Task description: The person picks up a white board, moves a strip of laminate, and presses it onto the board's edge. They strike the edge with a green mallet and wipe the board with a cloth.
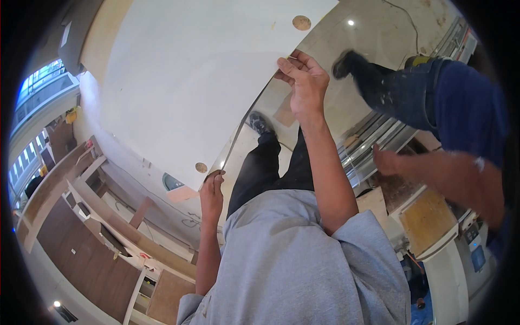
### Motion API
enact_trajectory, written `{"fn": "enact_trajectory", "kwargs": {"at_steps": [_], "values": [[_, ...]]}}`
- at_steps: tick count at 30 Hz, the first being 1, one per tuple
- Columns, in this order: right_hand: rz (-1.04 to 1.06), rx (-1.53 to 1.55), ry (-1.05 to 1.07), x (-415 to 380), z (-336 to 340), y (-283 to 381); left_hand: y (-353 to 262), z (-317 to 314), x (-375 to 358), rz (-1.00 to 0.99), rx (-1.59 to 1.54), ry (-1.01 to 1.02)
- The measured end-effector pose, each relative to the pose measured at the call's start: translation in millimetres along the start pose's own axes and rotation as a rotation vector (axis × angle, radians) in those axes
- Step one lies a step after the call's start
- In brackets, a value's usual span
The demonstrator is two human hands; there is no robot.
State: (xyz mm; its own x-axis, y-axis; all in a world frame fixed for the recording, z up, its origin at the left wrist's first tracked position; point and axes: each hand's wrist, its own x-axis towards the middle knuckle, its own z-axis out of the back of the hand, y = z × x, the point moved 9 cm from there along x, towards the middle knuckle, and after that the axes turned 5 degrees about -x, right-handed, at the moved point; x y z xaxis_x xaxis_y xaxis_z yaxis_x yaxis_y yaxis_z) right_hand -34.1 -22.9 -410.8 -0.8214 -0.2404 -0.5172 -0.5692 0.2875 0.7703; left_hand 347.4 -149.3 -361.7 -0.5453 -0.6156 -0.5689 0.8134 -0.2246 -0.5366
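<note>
A large white panel [179, 81] fills the upper left. Round cut-outs [301, 23] near its edge, like hinge cups, suggest a cabinet door. A thin dark line runs along the edge facing me. My right hand [306, 78] is closed on that edge near the upper cut-out, thumb on the white face and fingers curled beneath. Lower down, near the second cut-out [201, 167], my left hand [212, 189] pinches the same edge by its corner. What supports the panel's far side cannot be made out.
Another person [411, 97] in a navy shirt and dark trousers is close on my right, one arm blurred. Beside them lie long metal profiles [374, 141]. Wooden cabinet frames [97, 216] stand on my left. A yellowish board [428, 222] is at lower right.
</note>
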Motion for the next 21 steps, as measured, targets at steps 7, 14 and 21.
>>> {"fn": "enact_trajectory", "kwargs": {"at_steps": [7, 14, 21], "values": [[-0.022, 0.003, 0.024, -18.8, -4.4, -10.3, -12.2, 9.2, -5.6, -0.023, 0.015, -0.044], [-0.076, -0.029, 0.082, -55.7, -12.0, -34.4, -1.4, 12.4, -10.0, 0.073, -0.008, -0.066], [-0.066, -0.113, 0.065, -63.8, -18.3, -31.4, -16.7, 14.2, -18.4, 0.064, -0.015, -0.065]]}}
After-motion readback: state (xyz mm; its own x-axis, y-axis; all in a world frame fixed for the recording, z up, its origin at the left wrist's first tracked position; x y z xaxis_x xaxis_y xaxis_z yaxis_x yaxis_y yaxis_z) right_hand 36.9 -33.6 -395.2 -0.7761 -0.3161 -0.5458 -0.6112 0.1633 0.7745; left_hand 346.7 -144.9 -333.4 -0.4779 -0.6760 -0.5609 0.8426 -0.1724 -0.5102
